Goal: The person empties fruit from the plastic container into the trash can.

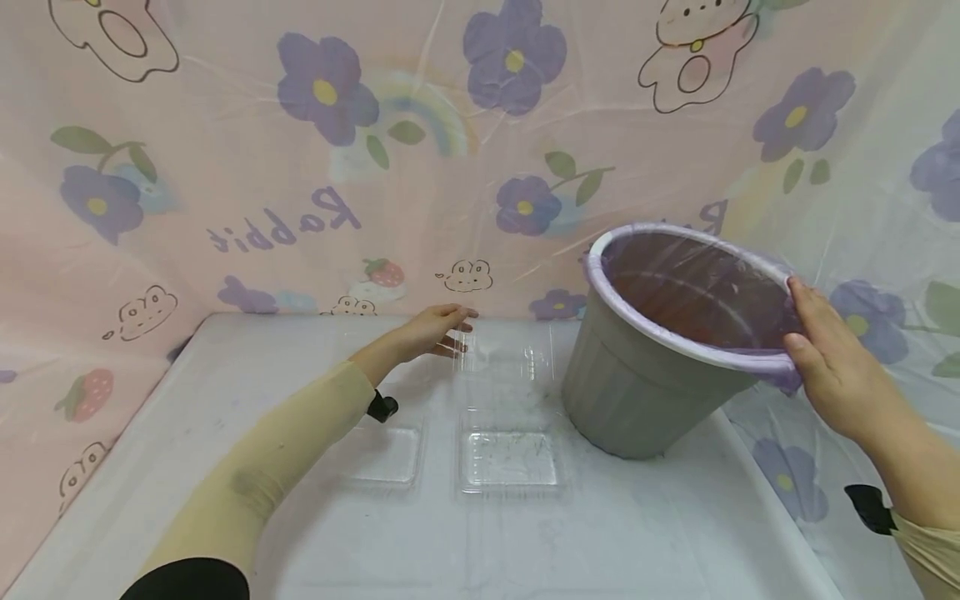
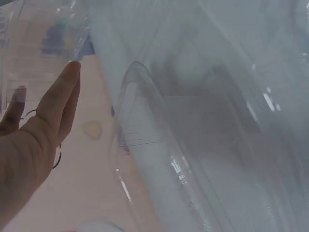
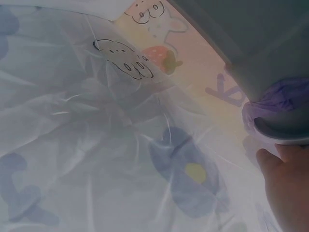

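My left hand (image 1: 431, 332) is at the raised lid (image 1: 510, 350) of a clear plastic clamshell box (image 1: 513, 492) on the table, fingers fairly straight at the lid's left edge. In the left wrist view, the left hand (image 2: 41, 123) overlaps clear plastic (image 2: 46, 63); whether it presses the plastic is hard to tell. A second clear box (image 1: 382, 482) lies to the left, partly behind the left forearm. My right hand (image 1: 847, 367) grips the rim of a grey trash bin (image 1: 645, 400), which is tilted. A purple bag (image 1: 783, 375) lines the bin and folds over its rim.
A white sheet (image 1: 420, 550) covers the table. Behind and at the sides hangs a patterned pink curtain (image 1: 420, 200) with purple flowers. The bin stands at the table's right side, just right of the middle box.
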Action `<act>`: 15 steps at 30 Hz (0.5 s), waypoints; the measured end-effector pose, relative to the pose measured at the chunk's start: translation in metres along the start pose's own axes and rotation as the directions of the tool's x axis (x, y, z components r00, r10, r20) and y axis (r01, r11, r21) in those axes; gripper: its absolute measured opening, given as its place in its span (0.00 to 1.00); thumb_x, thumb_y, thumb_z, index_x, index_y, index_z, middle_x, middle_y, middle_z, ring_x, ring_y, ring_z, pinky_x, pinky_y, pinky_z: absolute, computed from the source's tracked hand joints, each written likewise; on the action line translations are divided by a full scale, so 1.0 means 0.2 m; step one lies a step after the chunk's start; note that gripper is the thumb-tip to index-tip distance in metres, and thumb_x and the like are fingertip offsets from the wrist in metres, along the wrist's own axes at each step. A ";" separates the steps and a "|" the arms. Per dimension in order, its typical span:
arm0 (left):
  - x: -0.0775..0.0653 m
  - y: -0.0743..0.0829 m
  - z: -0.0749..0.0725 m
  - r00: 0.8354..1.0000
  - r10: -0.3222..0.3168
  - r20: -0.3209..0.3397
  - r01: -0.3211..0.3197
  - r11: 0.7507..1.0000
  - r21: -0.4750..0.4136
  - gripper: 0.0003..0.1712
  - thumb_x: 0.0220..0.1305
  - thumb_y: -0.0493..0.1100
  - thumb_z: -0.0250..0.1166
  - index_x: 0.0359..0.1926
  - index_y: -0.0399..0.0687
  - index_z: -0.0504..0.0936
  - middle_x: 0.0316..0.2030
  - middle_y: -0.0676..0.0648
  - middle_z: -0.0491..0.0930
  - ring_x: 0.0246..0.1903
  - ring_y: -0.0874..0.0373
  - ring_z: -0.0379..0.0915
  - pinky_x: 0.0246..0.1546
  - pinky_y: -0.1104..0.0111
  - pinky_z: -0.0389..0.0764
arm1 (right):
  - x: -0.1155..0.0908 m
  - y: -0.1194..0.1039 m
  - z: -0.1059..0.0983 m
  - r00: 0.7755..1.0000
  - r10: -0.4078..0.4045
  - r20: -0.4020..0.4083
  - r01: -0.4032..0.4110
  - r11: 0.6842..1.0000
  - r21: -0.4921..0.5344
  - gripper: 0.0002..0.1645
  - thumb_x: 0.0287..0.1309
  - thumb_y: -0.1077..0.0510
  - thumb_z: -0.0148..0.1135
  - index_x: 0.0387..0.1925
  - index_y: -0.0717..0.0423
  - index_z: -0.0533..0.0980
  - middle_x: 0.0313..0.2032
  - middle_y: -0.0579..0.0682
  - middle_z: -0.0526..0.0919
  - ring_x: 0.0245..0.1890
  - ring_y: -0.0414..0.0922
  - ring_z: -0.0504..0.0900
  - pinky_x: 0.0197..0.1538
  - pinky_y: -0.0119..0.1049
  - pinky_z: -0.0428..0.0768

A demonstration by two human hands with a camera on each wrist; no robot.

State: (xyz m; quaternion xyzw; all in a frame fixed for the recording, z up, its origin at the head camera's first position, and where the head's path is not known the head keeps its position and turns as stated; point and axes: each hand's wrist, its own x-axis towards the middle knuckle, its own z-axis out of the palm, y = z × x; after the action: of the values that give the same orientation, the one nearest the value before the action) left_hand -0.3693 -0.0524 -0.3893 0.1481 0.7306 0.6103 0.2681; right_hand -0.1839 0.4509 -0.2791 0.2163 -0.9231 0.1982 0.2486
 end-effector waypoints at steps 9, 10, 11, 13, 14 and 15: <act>0.07 -0.05 -0.01 0.996 -0.082 0.035 0.081 0.996 0.030 0.28 0.86 0.46 0.44 0.78 0.36 0.62 0.75 0.28 0.59 0.63 0.32 0.72 0.62 0.56 0.81 | 0.00 0.01 0.00 1.000 0.000 0.001 0.000 1.000 -0.008 0.36 0.78 0.60 0.41 0.81 0.66 0.50 0.77 0.74 0.52 0.81 0.64 0.44 0.78 0.28 0.37; 0.07 -0.05 -0.01 0.996 -0.084 0.031 0.083 0.996 0.031 0.28 0.86 0.46 0.44 0.77 0.36 0.62 0.75 0.28 0.59 0.64 0.32 0.71 0.62 0.56 0.80 | 0.00 0.01 0.00 1.000 -0.002 -0.001 0.002 1.000 -0.008 0.36 0.78 0.60 0.41 0.81 0.66 0.50 0.77 0.74 0.52 0.81 0.64 0.44 0.78 0.28 0.37; 0.07 -0.05 -0.01 0.996 -0.086 0.027 0.085 0.996 0.032 0.28 0.86 0.46 0.44 0.77 0.36 0.62 0.75 0.28 0.59 0.65 0.32 0.70 0.63 0.56 0.80 | 0.00 0.01 0.00 1.000 -0.003 -0.002 0.003 1.000 -0.007 0.36 0.77 0.61 0.41 0.81 0.66 0.50 0.77 0.74 0.53 0.81 0.64 0.44 0.78 0.28 0.37; 0.08 -0.05 -0.01 0.996 -0.085 0.015 0.084 0.996 0.043 0.27 0.86 0.45 0.44 0.77 0.36 0.63 0.75 0.28 0.59 0.66 0.32 0.70 0.65 0.54 0.78 | 0.00 0.01 0.00 1.000 -0.006 -0.004 0.006 1.000 -0.007 0.36 0.77 0.61 0.41 0.81 0.66 0.50 0.77 0.74 0.53 0.81 0.64 0.44 0.78 0.28 0.37; 0.09 -0.06 -0.01 0.996 -0.084 0.008 0.084 0.995 0.048 0.27 0.86 0.45 0.44 0.76 0.36 0.64 0.75 0.28 0.59 0.67 0.32 0.69 0.66 0.53 0.77 | 0.00 0.01 0.00 1.000 -0.008 -0.007 0.008 1.000 -0.006 0.36 0.77 0.61 0.41 0.81 0.66 0.50 0.77 0.74 0.53 0.81 0.65 0.45 0.78 0.28 0.38; 0.09 -0.06 -0.01 0.996 -0.084 -0.001 0.084 0.995 0.049 0.27 0.86 0.44 0.44 0.76 0.35 0.64 0.75 0.27 0.59 0.67 0.31 0.68 0.67 0.51 0.75 | 0.00 0.01 0.00 1.000 -0.009 -0.007 0.009 1.000 -0.006 0.36 0.77 0.61 0.41 0.80 0.66 0.50 0.77 0.74 0.53 0.81 0.65 0.45 0.78 0.27 0.38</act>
State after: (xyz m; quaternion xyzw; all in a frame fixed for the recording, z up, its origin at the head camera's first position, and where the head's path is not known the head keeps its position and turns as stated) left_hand -0.3836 -0.0464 -0.4036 0.1240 0.7507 0.5803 0.2904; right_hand -0.1849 0.4514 -0.2801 0.2188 -0.9218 0.1953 0.2535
